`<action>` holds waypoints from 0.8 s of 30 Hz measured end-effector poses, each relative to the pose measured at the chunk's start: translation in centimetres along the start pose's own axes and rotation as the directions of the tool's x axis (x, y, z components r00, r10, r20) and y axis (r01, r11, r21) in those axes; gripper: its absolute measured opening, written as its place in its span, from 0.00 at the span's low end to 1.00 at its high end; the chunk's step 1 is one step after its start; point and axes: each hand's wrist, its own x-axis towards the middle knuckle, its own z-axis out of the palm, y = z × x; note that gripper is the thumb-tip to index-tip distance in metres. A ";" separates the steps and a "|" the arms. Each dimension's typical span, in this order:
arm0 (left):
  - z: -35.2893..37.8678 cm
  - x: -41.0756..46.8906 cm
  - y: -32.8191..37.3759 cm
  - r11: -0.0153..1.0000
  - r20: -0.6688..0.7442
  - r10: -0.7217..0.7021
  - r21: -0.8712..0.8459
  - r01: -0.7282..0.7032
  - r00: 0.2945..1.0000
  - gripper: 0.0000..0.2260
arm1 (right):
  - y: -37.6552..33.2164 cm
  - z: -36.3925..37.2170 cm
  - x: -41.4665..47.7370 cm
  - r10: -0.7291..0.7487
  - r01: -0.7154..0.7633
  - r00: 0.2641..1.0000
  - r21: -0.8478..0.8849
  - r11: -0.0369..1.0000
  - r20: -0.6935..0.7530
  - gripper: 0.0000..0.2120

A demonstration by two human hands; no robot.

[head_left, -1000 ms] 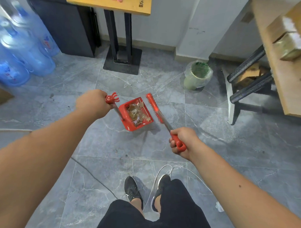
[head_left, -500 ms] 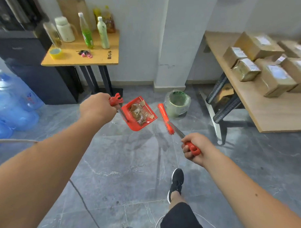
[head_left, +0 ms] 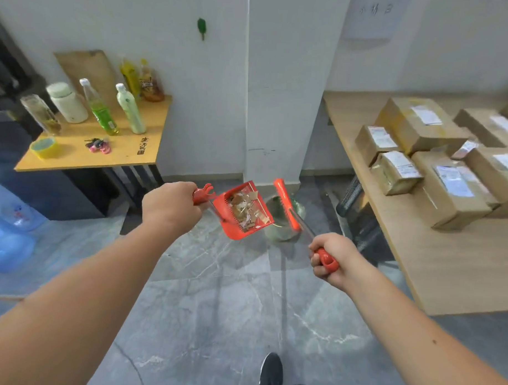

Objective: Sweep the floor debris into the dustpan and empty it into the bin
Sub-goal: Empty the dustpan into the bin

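My left hand (head_left: 171, 208) grips the red handle of a red dustpan (head_left: 231, 229), held in the air with brown paper scraps (head_left: 246, 208) lying in it. My right hand (head_left: 329, 259) is closed on the red grip of a small broom (head_left: 285, 203) whose red head points up and away. Behind both tools, on the floor by the white pillar, stands a bin (head_left: 280, 232) lined with a clear bag; the dustpan hangs just left of it and the broom crosses in front of it.
A small wooden table (head_left: 84, 154) with bottles and a tape roll stands at the left, blue water jugs (head_left: 6, 241) beside it. A long wooden table (head_left: 434, 265) with cardboard parcels runs along the right. Grey tiled floor lies ahead; my shoe (head_left: 271, 374) is at the bottom.
I have stepped toward the bin. The dustpan rose from near the floor and now hangs beside the bin, and the broom came along in my right hand.
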 end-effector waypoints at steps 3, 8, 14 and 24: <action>0.7 2.6 2.9 0.999 0.003 0.051 0.014 -0.051 0.999 0.15 | -2.8 -1.6 2.5 -0.007 0.007 1.000 -0.008 1.000 0.010 0.10; 2.1 6.6 6.1 0.986 -0.008 0.147 0.076 -0.146 0.989 0.14 | -5.5 -3.0 6.2 -0.002 0.002 1.000 -0.018 1.000 -0.001 0.09; 3.7 11.3 8.8 0.938 0.029 0.311 0.154 -0.312 0.950 0.12 | -7.0 -3.1 10.1 -0.019 0.018 0.999 -0.009 1.000 -0.035 0.10; 6.6 16.4 9.4 0.800 0.139 0.523 0.260 -0.541 0.841 0.11 | -6.6 -2.7 13.8 0.018 -0.013 0.998 0.089 0.996 -0.063 0.10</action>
